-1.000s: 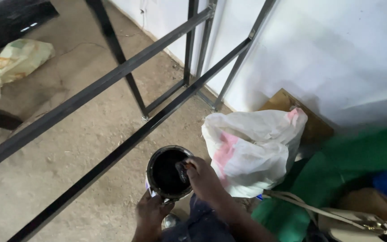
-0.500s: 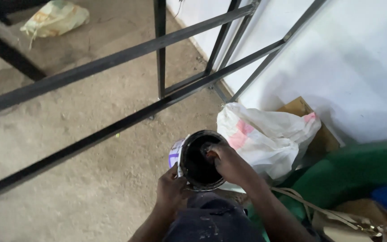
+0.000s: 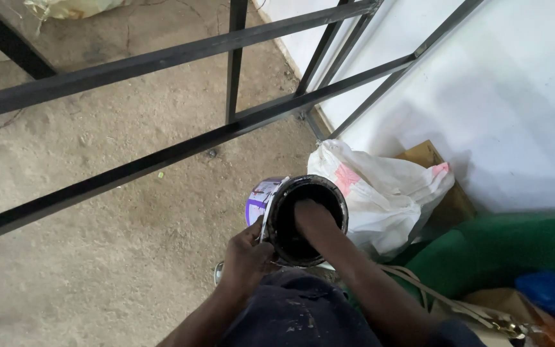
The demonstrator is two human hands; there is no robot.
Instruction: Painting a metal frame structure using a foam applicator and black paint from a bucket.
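The round metal paint can [image 3: 271, 207] with its black-coated inside and purple-and-white label sits tilted just above your knee, over the dusty concrete floor [image 3: 97, 257]. Your left hand [image 3: 246, 256] is clasped around its near wall. Your right hand [image 3: 311, 215] is sunk into the can's mouth (whether its fingers are curled or spread, you cannot tell). Just beside the can lies a white plastic sack with pink patches [image 3: 387, 193]; black steel frame bars [image 3: 162, 157] cross beyond.
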